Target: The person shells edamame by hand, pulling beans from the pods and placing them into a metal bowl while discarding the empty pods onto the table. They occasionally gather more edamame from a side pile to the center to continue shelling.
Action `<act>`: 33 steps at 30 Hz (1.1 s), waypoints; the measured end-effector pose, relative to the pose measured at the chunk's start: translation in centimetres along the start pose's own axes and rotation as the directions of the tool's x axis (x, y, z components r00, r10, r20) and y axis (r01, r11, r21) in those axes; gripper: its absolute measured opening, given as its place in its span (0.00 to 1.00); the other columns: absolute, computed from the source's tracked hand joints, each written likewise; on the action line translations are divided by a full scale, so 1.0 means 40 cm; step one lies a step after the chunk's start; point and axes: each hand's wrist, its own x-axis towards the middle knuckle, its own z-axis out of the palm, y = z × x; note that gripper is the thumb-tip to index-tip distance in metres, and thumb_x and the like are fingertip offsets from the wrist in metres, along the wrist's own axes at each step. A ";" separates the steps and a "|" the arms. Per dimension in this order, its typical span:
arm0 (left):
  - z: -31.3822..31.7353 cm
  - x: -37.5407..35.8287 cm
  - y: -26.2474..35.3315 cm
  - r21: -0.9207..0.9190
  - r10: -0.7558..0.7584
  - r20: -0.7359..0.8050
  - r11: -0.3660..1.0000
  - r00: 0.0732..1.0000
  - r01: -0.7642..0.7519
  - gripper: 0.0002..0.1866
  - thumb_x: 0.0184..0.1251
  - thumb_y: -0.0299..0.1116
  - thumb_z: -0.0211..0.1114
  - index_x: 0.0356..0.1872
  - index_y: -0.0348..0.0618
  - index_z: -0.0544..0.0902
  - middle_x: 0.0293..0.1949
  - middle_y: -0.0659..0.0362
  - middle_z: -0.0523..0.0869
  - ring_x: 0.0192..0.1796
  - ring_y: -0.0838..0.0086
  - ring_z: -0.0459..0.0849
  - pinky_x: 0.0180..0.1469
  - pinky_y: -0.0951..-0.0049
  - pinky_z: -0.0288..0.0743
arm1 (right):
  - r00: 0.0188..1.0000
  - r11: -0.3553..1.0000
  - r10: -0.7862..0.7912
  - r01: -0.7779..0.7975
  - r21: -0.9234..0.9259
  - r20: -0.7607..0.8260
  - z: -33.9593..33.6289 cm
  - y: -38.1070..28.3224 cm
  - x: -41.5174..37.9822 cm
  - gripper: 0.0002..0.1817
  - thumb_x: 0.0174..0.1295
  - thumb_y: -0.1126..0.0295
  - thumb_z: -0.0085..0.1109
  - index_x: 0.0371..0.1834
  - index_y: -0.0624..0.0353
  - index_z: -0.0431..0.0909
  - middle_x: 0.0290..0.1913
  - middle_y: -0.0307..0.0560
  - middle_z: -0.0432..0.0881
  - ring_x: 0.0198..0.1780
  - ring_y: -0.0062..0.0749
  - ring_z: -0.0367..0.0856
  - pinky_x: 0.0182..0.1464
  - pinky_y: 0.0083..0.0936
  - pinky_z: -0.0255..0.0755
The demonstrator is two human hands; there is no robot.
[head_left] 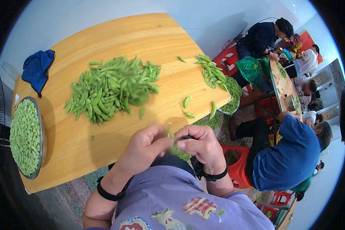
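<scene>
My left hand [149,143] and my right hand [199,143] meet in front of my body, just off the near edge of the wooden table [142,34]. Between their pinched fingers is a green pod [170,134], held by both and partly blurred. Beyond them lies a large heap of green pods [103,92]. A smaller pile of pods [211,71] sits at the table's right corner, with a few loose pods [213,110] nearer to my right hand. At the left stands a metal bowl [40,126] full of shelled beans [23,134].
A blue cloth [37,69] lies at the table's far left edge. Past the right edge are a container of pods [232,92], a red stool [237,153] and a seated person in blue [287,153]. Other people sit around another table [281,88]. Green pieces litter the floor.
</scene>
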 end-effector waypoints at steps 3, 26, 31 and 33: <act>-0.006 0.004 -0.003 -0.130 -0.018 0.062 0.991 0.998 0.026 0.05 0.62 0.28 0.57 0.33 0.37 0.75 0.25 0.66 0.75 0.26 0.86 0.72 0.28 0.84 0.66 | 0.998 0.965 0.013 -0.029 0.261 0.064 -0.006 0.018 0.000 0.06 0.54 0.76 0.59 0.33 0.66 0.77 0.20 0.33 0.70 0.16 0.09 0.57 0.17 0.10 0.46; -0.024 0.026 0.037 0.447 0.329 -0.006 0.846 0.944 -0.292 0.15 0.55 0.19 0.61 0.45 0.37 0.73 0.31 0.58 0.82 0.30 0.82 0.81 0.31 0.82 0.77 | 0.869 0.588 -0.485 0.238 -0.773 -0.101 0.070 -0.038 -0.014 0.06 0.46 0.77 0.62 0.28 0.66 0.77 0.22 0.50 0.76 0.22 0.33 0.75 0.25 0.25 0.67; -0.017 0.021 0.034 0.543 0.462 -0.062 0.759 0.885 -0.359 0.15 0.55 0.16 0.60 0.44 0.37 0.74 0.30 0.59 0.82 0.32 0.81 0.81 0.33 0.82 0.77 | 0.881 0.702 -0.449 0.247 -0.668 -0.146 0.070 -0.041 0.008 0.05 0.48 0.76 0.61 0.27 0.66 0.77 0.21 0.50 0.76 0.21 0.33 0.74 0.25 0.24 0.67; -0.031 0.021 0.023 0.314 0.308 -0.072 0.910 0.949 -0.271 0.13 0.54 0.21 0.62 0.42 0.39 0.75 0.31 0.56 0.83 0.34 0.79 0.82 0.34 0.77 0.76 | 0.881 0.710 -0.450 0.255 -0.656 -0.144 0.077 -0.041 0.014 0.06 0.48 0.76 0.61 0.28 0.66 0.77 0.21 0.50 0.76 0.21 0.32 0.74 0.25 0.23 0.67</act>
